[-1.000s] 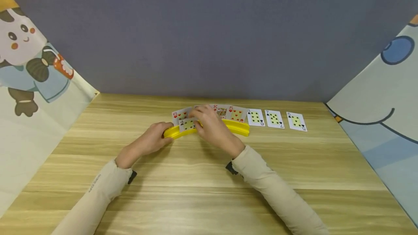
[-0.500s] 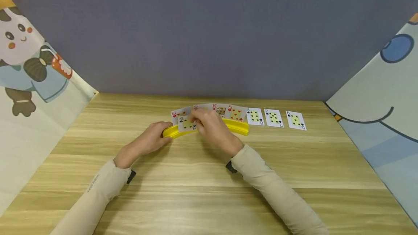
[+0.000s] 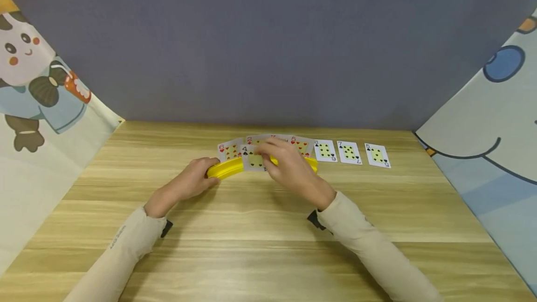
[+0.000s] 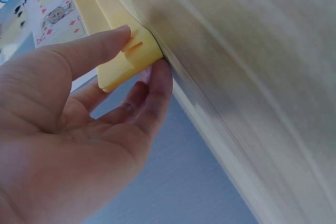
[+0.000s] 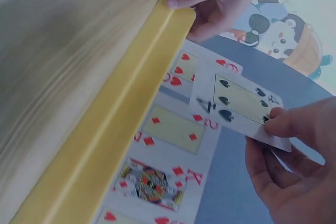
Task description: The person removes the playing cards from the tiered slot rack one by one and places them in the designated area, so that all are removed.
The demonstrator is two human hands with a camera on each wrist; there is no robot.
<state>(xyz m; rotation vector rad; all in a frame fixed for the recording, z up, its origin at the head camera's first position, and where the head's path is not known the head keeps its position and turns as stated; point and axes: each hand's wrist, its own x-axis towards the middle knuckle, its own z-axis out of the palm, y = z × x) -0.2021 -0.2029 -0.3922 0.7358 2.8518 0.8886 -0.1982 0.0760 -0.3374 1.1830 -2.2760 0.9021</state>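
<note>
My left hand (image 3: 188, 181) grips the left end of a curved yellow playing card holder (image 3: 225, 168), its thumb on the near face and fingers round behind. With thumb and fingertips my right hand (image 3: 293, 168) pinches the four of spades (image 5: 242, 104) by one edge. That card is out of the holder's slot, in front of the standing cards. Upright in the holder are the six of hearts (image 3: 230, 150), the two of diamonds (image 5: 173, 128), the king of diamonds (image 5: 152, 184) and the five of hearts (image 3: 301, 146). In the head view my right hand covers much of the king.
To the right of the holder, the six of spades (image 3: 325, 151), seven of spades (image 3: 349, 153) and five of spades (image 3: 377, 155) lie face up in a row on the wooden table (image 3: 251, 250). A grey panel (image 3: 268, 50) rises behind the table, with printed cloths at both sides.
My right hand has drawn the four of spades to the right along the holder, uncovering more of the six of hearts. My left hand keeps its grip on the holder's end.
</note>
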